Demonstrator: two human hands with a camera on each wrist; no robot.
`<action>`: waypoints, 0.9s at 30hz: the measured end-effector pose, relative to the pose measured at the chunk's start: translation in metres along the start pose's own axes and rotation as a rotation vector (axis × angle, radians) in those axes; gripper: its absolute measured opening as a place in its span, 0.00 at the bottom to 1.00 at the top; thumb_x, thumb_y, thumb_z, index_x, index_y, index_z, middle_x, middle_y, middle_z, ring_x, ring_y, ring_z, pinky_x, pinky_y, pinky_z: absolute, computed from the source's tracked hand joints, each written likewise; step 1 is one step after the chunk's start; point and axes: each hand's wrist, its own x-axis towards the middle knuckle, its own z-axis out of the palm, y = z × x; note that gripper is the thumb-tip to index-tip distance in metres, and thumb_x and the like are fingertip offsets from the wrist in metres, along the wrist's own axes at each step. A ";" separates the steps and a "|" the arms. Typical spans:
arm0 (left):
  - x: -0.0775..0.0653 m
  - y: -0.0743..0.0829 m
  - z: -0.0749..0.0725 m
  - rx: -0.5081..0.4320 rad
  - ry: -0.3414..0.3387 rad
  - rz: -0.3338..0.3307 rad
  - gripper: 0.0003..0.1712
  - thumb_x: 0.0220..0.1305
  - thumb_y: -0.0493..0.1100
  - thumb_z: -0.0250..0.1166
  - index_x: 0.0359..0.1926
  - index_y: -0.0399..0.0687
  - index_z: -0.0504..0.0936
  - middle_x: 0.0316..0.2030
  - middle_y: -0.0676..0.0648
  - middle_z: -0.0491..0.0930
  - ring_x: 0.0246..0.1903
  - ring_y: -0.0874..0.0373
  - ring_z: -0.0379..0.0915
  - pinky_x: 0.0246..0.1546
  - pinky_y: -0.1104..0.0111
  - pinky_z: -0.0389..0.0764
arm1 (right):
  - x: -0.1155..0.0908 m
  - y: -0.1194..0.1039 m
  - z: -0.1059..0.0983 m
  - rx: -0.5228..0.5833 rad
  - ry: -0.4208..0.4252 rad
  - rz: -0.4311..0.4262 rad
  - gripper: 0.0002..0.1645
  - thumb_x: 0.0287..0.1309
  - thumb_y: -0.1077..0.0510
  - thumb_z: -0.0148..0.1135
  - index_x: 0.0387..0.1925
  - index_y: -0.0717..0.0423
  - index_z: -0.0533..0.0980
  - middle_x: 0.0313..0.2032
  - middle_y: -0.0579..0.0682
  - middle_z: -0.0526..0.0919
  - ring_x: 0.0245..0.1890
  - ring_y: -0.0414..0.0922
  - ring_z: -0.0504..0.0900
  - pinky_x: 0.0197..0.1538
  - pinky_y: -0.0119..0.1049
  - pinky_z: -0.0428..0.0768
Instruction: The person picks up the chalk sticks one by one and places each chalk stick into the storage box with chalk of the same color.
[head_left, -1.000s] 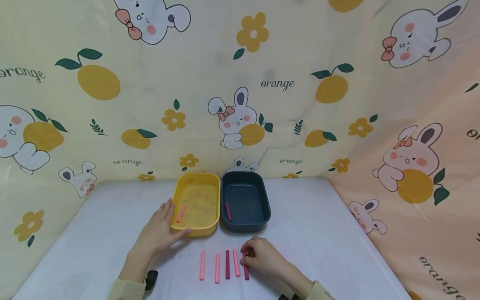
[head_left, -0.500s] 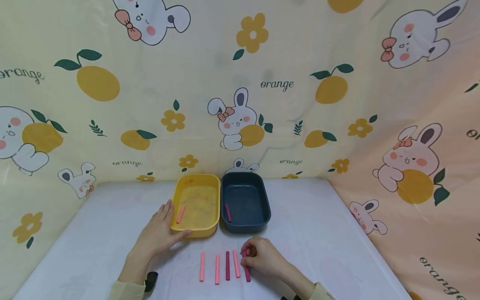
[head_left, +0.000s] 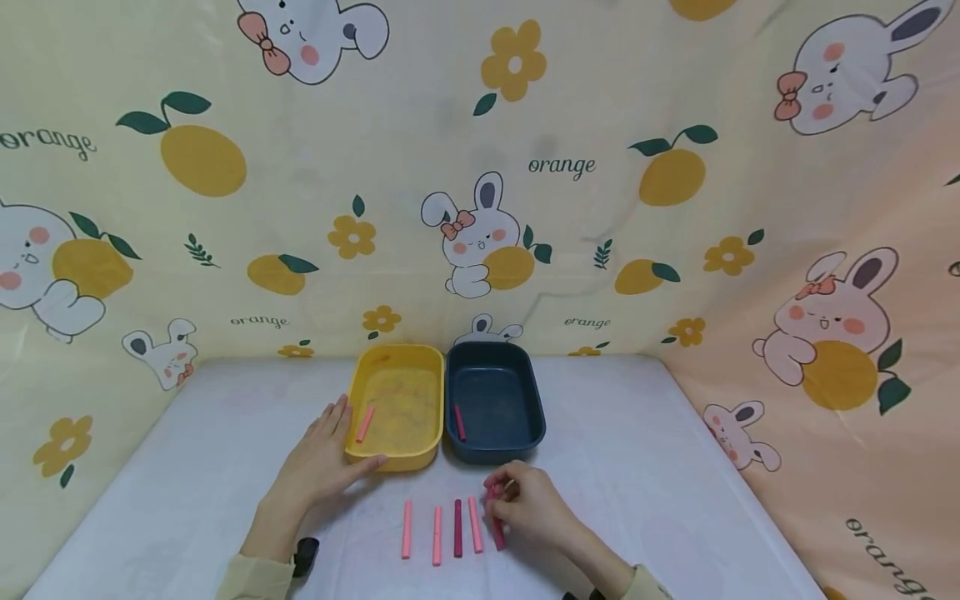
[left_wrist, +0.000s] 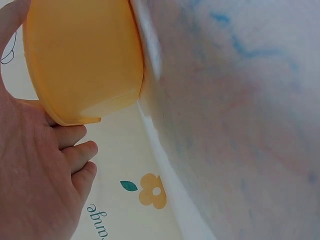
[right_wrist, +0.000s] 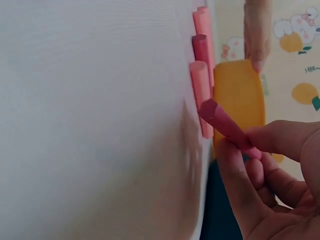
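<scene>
My right hand [head_left: 536,504] pinches a dark pink chalk stick [head_left: 498,533] between thumb and fingers, at the right end of a row of chalk. In the right wrist view this chalk stick [right_wrist: 225,122] slants, its free end pointing away from the fingertips. My left hand [head_left: 318,454] rests against the yellow box [head_left: 412,460], fingers straight along its left side and thumb on the front rim. Seen from the left wrist, the fingers [left_wrist: 75,150] touch the box's rim. One light pink chalk [head_left: 365,424] lies in the yellow box; a dark pink chalk [head_left: 461,422] lies in the navy box [head_left: 495,456].
Left of my right hand lie a light pink chalk [head_left: 476,525], a dark pink chalk [head_left: 457,527] and two more light pink ones, side by side on the white table [head_left: 615,467]. Both boxes stand together near the patterned backdrop [head_left: 585,250].
My right hand has moved slightly forward, with the dark pink chalk shifting along in its fingers. The left hand stays at the yellow box. The head view has shifted slightly.
</scene>
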 end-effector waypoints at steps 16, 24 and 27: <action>0.003 -0.003 0.002 0.011 -0.003 -0.015 0.75 0.57 0.84 0.58 0.81 0.30 0.46 0.82 0.33 0.42 0.80 0.32 0.41 0.78 0.41 0.49 | 0.024 -0.016 -0.012 0.095 0.337 -0.178 0.13 0.58 0.68 0.75 0.44 0.57 0.83 0.38 0.48 0.82 0.34 0.40 0.83 0.39 0.27 0.86; 0.002 -0.003 0.002 0.015 0.003 -0.010 0.75 0.57 0.84 0.58 0.80 0.29 0.46 0.82 0.32 0.43 0.79 0.32 0.41 0.78 0.41 0.49 | 0.045 -0.026 -0.014 0.145 0.417 -0.221 0.14 0.60 0.68 0.74 0.46 0.56 0.83 0.42 0.49 0.82 0.37 0.43 0.84 0.39 0.27 0.86; 0.002 -0.003 0.001 0.009 0.000 -0.009 0.74 0.58 0.84 0.58 0.80 0.29 0.47 0.82 0.32 0.43 0.80 0.32 0.41 0.78 0.41 0.49 | 0.053 -0.026 -0.016 0.163 0.432 -0.216 0.13 0.60 0.68 0.73 0.47 0.57 0.83 0.43 0.50 0.82 0.37 0.45 0.85 0.40 0.27 0.86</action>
